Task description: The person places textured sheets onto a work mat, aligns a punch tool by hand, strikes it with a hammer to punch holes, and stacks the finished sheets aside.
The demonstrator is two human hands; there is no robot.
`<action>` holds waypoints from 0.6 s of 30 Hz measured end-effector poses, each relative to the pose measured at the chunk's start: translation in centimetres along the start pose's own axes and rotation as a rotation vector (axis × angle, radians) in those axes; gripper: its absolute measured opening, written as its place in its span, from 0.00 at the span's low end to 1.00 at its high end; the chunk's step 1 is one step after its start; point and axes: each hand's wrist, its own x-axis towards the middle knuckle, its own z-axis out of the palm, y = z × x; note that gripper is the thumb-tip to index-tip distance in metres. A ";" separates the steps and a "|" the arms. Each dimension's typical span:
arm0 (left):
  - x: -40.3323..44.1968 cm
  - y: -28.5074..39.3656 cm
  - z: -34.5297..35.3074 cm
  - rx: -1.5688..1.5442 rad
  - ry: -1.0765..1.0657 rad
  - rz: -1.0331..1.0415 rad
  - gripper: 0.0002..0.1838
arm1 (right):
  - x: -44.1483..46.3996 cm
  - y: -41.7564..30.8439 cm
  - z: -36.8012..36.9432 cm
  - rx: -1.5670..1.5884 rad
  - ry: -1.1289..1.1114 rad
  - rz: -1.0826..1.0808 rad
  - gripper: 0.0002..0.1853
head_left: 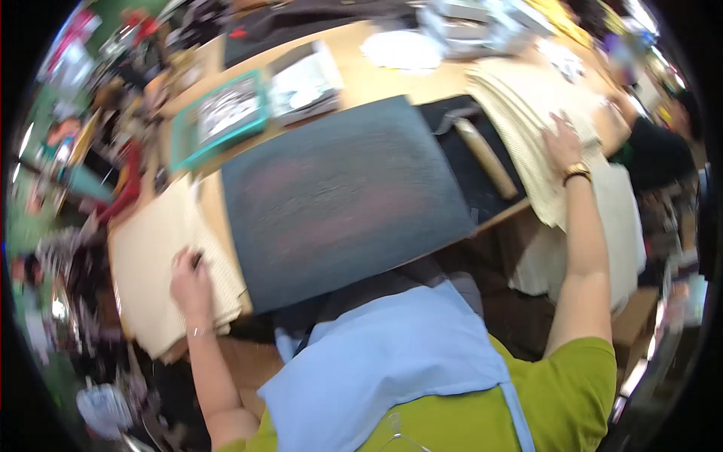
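Note:
At the left, my left hand [191,282] is closed around a small dark object [196,261] that I cannot make out, over a stack of cream sheets [147,264]. On the right, my right hand [561,142] rests with spread fingers on a pile of cream ribbed cloth [520,113] that hangs over the table edge. Between the hands lies a large dark board [346,196] with faded reddish patches. A tan roll [486,158] lies on a black cloth [452,124] just right of the board.
Behind the board are a teal tray [177,139] with small pieces and an open white box [305,79]. A white round item [401,50] and plastic-wrapped boxes [471,26] lie at the far edge. Another person's dark sleeve [655,154] is at the right.

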 end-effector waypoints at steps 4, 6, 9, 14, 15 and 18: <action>0.1 0.7 0.1 0.026 0.063 -0.082 0.31 | 3.9 2.2 6.6 0.006 -0.168 0.107 0.37; 0.5 1.5 0.6 0.122 0.072 -0.067 0.29 | 4.7 3.7 8.3 0.053 -0.094 0.036 0.34; 1.4 1.7 1.0 0.133 0.003 -0.159 0.23 | 2.9 2.1 5.5 0.007 -0.138 -0.003 0.29; 3.3 -1.6 0.7 -0.258 0.024 -0.304 0.16 | 3.5 5.1 6.7 -0.029 -0.127 -0.012 0.24; 4.0 -5.0 1.4 -0.470 0.068 -0.299 0.17 | 3.6 5.2 6.9 -0.034 -0.113 -0.025 0.23; 5.5 -7.4 -4.5 -0.793 0.153 -0.518 0.17 | 3.8 5.4 7.2 -0.055 -0.072 -0.066 0.20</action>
